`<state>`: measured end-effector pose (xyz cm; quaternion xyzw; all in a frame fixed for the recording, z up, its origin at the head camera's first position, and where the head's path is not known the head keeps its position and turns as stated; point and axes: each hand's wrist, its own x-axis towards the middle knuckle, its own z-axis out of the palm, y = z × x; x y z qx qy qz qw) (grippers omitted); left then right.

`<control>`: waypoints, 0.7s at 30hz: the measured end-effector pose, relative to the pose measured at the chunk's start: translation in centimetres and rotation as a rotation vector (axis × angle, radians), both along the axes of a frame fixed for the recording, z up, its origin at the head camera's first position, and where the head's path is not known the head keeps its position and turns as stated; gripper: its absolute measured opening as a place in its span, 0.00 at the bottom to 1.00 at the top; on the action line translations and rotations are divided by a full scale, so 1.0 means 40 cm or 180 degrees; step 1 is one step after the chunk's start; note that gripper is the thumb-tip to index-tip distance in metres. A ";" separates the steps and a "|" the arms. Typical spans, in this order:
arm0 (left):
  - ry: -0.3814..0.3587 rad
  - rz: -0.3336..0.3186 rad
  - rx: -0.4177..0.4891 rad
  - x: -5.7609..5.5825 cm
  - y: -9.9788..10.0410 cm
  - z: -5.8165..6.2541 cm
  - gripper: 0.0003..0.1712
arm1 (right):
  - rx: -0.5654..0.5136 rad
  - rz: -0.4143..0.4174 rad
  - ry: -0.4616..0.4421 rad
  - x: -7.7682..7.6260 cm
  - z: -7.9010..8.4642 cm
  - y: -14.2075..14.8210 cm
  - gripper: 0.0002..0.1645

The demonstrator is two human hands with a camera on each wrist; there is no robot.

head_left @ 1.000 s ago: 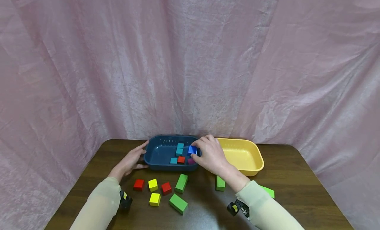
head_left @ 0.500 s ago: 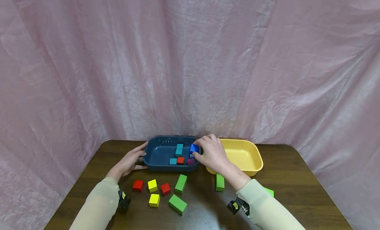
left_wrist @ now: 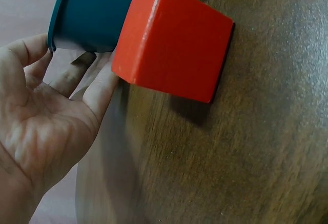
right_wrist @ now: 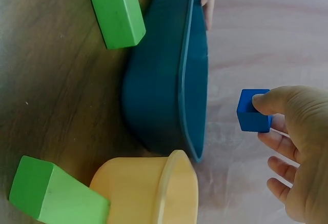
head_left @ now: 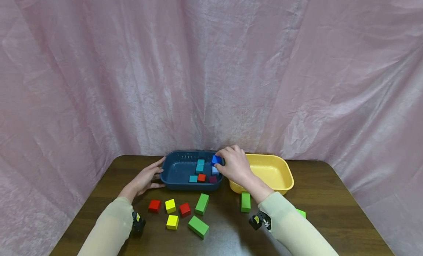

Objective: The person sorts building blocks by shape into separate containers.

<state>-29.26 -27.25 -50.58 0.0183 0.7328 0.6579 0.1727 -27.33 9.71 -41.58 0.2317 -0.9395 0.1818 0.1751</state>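
Observation:
My right hand point(head_left: 235, 167) pinches a dark blue cube point(right_wrist: 253, 111) between thumb and fingers. In the right wrist view the cube is held up beyond the rim of the blue plastic basin point(right_wrist: 159, 75). The head view has it over the basin's right end, beyond a light blue cube point(head_left: 215, 170). Also inside are several teal cubes point(head_left: 199, 169), a red cube point(head_left: 201, 178) and a purple cube point(head_left: 213, 179). My left hand point(head_left: 147, 179) rests against the basin's left end, fingers extended, with fingertips at its rim and side in the left wrist view.
A yellow basin point(head_left: 287, 177) stands right beside the blue one, partly behind my right hand. In front lie red cubes point(head_left: 154, 205), yellow cubes point(head_left: 172, 222) and several green blocks point(head_left: 198, 226) on the wooden table point(head_left: 330, 219). A pink curtain point(head_left: 211, 83) hangs behind.
My right hand has lifted the dark blue cube up and away from the basin floor, uncovering the light blue cube. The left hand stays at the basin's end.

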 end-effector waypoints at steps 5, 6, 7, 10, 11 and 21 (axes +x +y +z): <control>0.0001 0.0017 -0.0006 0.001 -0.001 -0.001 0.36 | 0.0122 -0.0018 -0.0016 -0.023 -0.013 -0.003 0.18; -0.0001 0.0023 -0.0008 0.001 -0.001 -0.001 0.36 | 0.0152 -0.0022 -0.0042 -0.028 -0.016 -0.005 0.18; -0.0005 0.0029 -0.0011 0.001 -0.001 -0.001 0.36 | 0.0179 -0.0029 -0.0064 -0.032 -0.019 -0.006 0.18; -0.0010 0.0030 -0.0023 0.000 -0.001 -0.002 0.36 | 0.0234 -0.0043 -0.0140 -0.044 -0.030 -0.011 0.18; -0.0009 0.0027 -0.0026 0.000 -0.001 -0.002 0.36 | 0.0254 -0.0046 -0.0166 -0.048 -0.033 -0.013 0.19; -0.0003 0.0049 -0.0062 0.000 0.000 0.000 0.37 | 0.0368 -0.0089 -0.0185 -0.068 -0.059 -0.035 0.19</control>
